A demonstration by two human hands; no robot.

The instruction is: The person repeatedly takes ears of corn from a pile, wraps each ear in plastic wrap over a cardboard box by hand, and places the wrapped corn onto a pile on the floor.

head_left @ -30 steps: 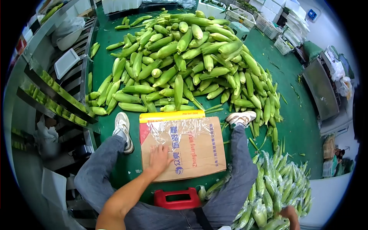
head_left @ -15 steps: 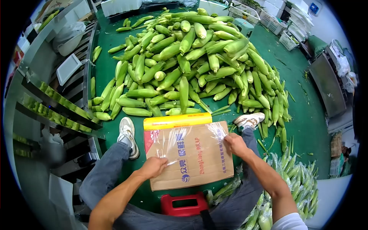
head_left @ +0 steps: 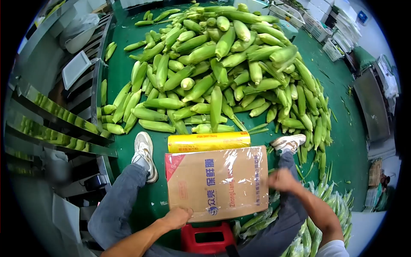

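- Taking the cardboard (head_left: 218, 184) as my dial's centre, it lies flat between my legs, printed face up, with the yellow roll (head_left: 209, 142) just beyond at 12 o'clock.
- Half a second ago, both my hands had clear film bunched in streaks over the board; now those streaks are gone and only glints show, so I judge the film lies smoother across it.
- My left hand (head_left: 179, 217) has come down to the near edge at 8 o'clock, fingers curled in; whether they pinch film, I cannot tell.
- My right hand (head_left: 283, 180) is off the edge at 3 o'clock, blurred; I cannot tell if it grips anything.
- The heap of unwrapped corn (head_left: 222, 64) spreads beyond the roll at 12; film-wrapped corn (head_left: 339, 207) lies at 4.
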